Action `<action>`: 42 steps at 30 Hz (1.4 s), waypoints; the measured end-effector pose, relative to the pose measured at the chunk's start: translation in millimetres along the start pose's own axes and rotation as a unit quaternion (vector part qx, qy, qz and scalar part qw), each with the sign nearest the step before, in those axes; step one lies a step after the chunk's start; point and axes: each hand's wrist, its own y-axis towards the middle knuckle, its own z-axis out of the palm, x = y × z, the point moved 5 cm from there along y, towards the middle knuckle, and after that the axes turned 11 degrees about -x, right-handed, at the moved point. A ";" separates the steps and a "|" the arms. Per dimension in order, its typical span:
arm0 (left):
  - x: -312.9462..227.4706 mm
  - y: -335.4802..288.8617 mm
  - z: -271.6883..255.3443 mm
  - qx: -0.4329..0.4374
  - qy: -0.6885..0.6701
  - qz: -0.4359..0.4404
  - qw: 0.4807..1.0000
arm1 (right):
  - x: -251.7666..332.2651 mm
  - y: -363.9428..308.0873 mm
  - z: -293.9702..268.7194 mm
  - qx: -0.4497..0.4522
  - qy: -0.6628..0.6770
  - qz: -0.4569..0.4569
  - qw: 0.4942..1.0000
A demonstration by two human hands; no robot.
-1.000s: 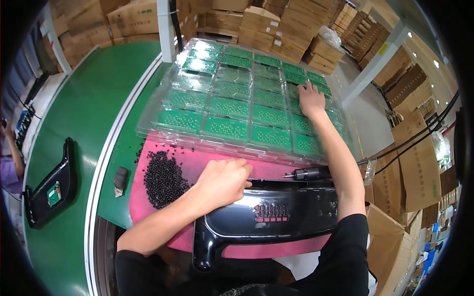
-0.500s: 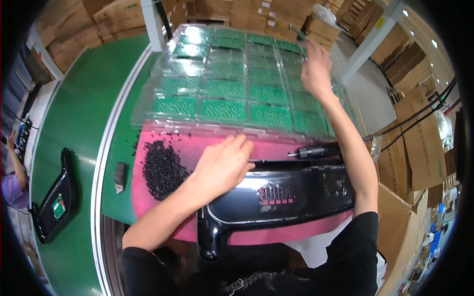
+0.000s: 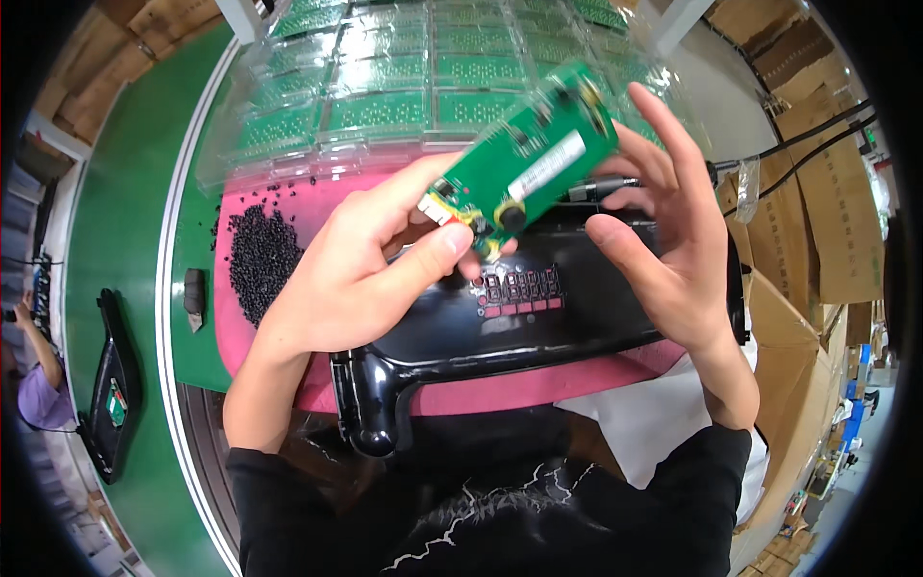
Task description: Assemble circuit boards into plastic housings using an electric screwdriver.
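My left hand [image 3: 370, 255] grips a green circuit board [image 3: 548, 159] at its lower left end, thumb on top. The board is tilted, with a white label and a round black part on its face. Close to the board's right end, my right hand [image 3: 673, 221] is open, fingers spread, apparently apart from it. Below both hands lies a glossy black plastic housing [image 3: 596, 279] with a row of digit-shaped cutouts and a rounded arm at its left. A pink mat [image 3: 461, 392] shows through the cutouts.
Clear plastic trays [image 3: 288, 163] of green boards fill the far side. A heap of small black screws [image 3: 260, 255] lies on the mat's left. An electric screwdriver [image 3: 601, 188] rests behind the housing. Another black housing [image 3: 115, 394] sits on the green surface at left, near another person [image 3: 43, 385].
A circuit board is now in my left hand, raised over the housing. My right hand has come back from the trays and opened. The view has shifted.
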 end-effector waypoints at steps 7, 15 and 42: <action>14.2 -10.6 10.3 0.166 0.165 -0.015 0.972 | -1.5 -40.8 -8.1 -0.004 -0.214 -0.124 0.969; 26.4 -13.5 11.2 0.204 0.160 -0.023 0.966 | -33.5 -77.6 -13.8 0.085 0.110 0.292 0.946; 42.4 -3.4 -8.2 0.100 0.433 0.016 0.895 | -71.6 -48.4 8.1 0.128 -0.101 0.067 0.984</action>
